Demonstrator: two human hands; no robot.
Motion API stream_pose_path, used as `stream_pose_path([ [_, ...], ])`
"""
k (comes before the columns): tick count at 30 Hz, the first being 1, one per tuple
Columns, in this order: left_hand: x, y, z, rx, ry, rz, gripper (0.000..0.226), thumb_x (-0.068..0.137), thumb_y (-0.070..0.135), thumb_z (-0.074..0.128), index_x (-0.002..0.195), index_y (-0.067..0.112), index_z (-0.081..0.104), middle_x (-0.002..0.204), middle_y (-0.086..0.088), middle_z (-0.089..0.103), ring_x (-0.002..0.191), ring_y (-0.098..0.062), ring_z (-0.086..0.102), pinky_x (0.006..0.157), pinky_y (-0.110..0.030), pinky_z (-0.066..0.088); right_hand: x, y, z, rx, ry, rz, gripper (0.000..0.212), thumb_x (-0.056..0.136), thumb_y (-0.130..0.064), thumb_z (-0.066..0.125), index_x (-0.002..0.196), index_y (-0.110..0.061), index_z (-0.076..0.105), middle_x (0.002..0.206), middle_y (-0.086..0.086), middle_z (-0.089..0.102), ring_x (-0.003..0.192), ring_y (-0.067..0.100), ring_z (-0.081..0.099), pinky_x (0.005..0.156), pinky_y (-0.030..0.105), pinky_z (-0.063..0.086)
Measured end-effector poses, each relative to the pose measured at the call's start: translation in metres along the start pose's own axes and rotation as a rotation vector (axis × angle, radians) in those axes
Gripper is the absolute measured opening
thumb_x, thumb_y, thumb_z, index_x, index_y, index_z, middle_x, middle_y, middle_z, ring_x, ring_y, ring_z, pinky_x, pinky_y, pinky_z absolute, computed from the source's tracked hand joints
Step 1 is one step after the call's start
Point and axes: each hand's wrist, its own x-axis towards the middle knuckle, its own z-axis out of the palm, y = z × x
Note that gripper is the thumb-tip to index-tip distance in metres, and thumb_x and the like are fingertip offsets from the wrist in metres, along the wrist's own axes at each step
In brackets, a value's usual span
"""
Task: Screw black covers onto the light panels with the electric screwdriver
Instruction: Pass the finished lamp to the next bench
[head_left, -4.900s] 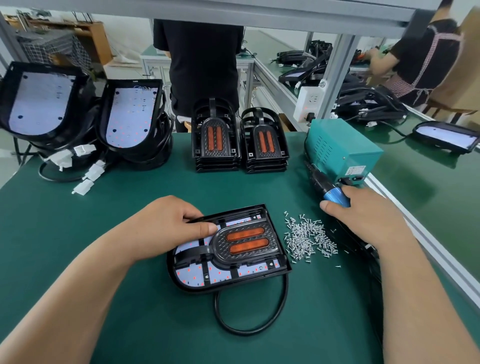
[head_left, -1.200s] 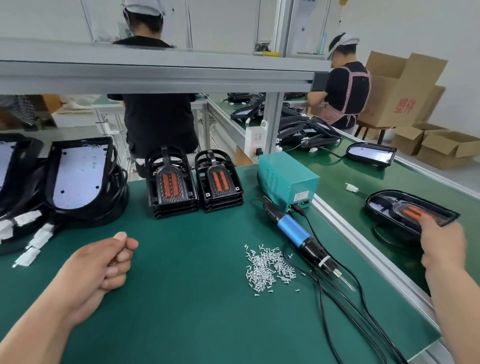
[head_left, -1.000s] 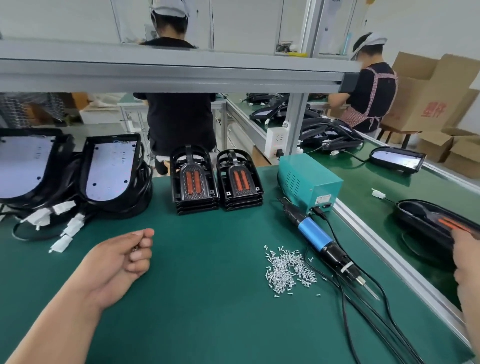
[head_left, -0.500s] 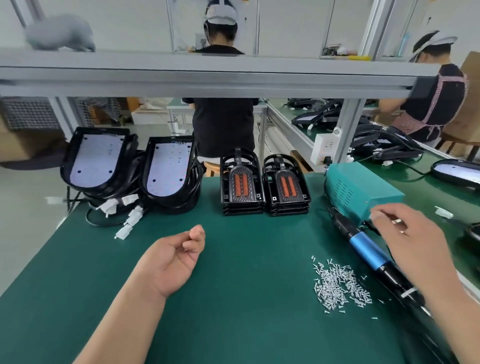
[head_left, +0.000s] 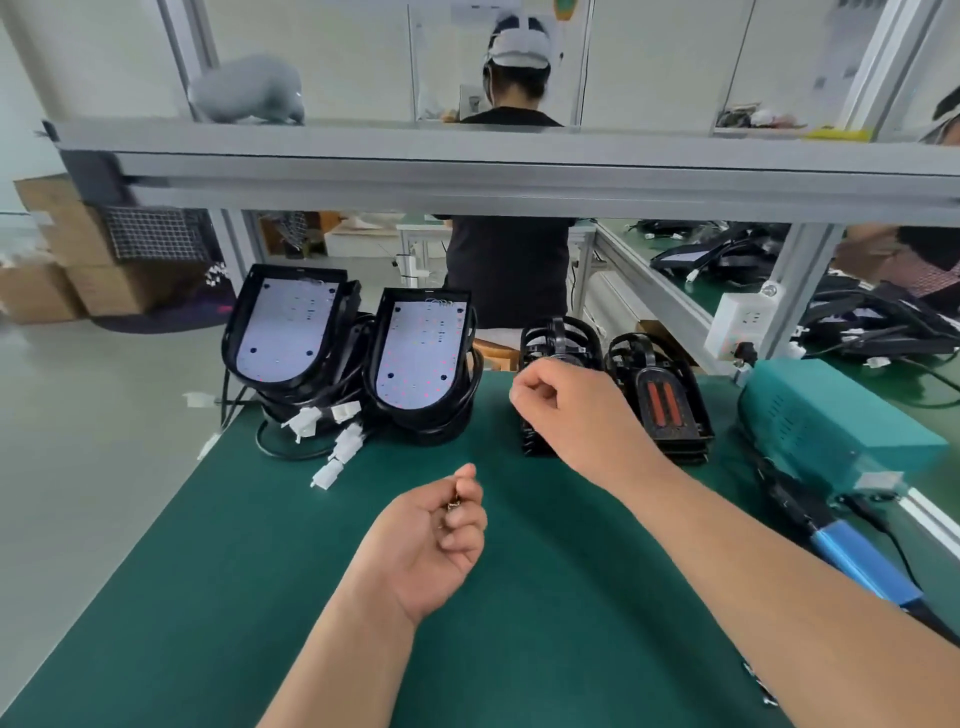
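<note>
Green matting covers the bench (head_left: 208, 597) before you; take the teal power box (head_left: 831, 415) as your marker. Your left hand (head_left: 436, 535) lies well left of the box and nearer you, palm up, fingers curled round a few small metal bits. They look like screws (head_left: 453, 504), probably kept there ready for driving.

Your right hand (head_left: 566, 405) reaches over the farther stack of black covers (head_left: 558, 338), two places left of the box. Its fingers are curled, but the hand hides the top cover, so you cannot tell whether it grips one. A second stack (head_left: 667, 400) sits just left of the box.

Farther left, two piles of light panels (head_left: 423, 353) lean face up at the bench's far edge, with white connectors (head_left: 332, 441) trailing toward you. The electric screwdriver (head_left: 857, 556) lies just in front of the box, untouched. No panel sits at your working spot, so fetching a cover and a panel seems to be the step in hand.
</note>
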Motion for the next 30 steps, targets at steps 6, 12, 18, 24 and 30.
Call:
stream_pose_path([
  [6,0.002,0.002,-0.003,0.002,0.01,0.001,0.012,0.101,0.004,0.051,0.106,0.007,0.062,0.078,-0.001,0.054,0.051,-0.007,0.036,0.035,-0.019,0.026,0.081,-0.025,0.04,-0.049,0.037,-0.022,0.025,0.101,-0.027,0.063,0.103,-0.002,0.067,0.09,0.012,0.074,0.089,0.033,0.067,0.082,0.048,0.053],
  [12,0.002,0.004,-0.006,-0.019,0.005,-0.018,0.013,0.103,0.008,0.051,0.103,0.007,0.064,0.077,0.0,0.053,0.048,-0.006,0.035,0.033,-0.019,0.023,0.134,-0.025,0.047,-0.189,0.078,0.037,0.039,0.102,-0.025,0.06,0.131,0.0,0.055,0.109,0.017,0.067,0.099,0.035,0.064,0.076,0.038,0.046],
  [18,0.004,0.004,-0.01,-0.022,0.009,-0.021,0.014,0.103,0.009,0.052,0.102,0.006,0.066,0.076,0.0,0.052,0.048,-0.006,0.034,0.034,-0.018,0.022,0.158,-0.022,0.048,-0.223,0.003,0.093,0.043,0.102,-0.029,0.059,0.135,-0.001,0.059,0.108,0.016,0.071,0.102,0.036,0.066,0.087,0.041,0.054],
  [24,0.004,0.003,-0.009,0.008,0.024,0.016,0.013,0.102,0.01,0.054,0.102,0.007,0.066,0.074,0.0,0.05,0.048,-0.007,0.033,0.033,-0.019,0.021,0.153,-0.02,0.05,-0.118,0.094,0.039,0.026,0.1,-0.024,0.061,0.123,-0.013,0.067,0.094,0.0,0.066,0.089,0.024,0.064,0.074,0.034,0.047],
  [30,0.005,0.003,-0.01,0.057,0.015,0.076,0.014,0.101,0.011,0.054,0.108,0.007,0.065,0.071,0.003,0.046,0.047,-0.007,0.031,0.033,-0.019,0.021,0.12,-0.029,0.027,0.211,0.144,-0.038,0.011,0.097,-0.025,0.067,0.107,-0.028,0.065,0.084,-0.005,0.066,0.062,0.013,0.056,0.064,0.037,0.054],
])
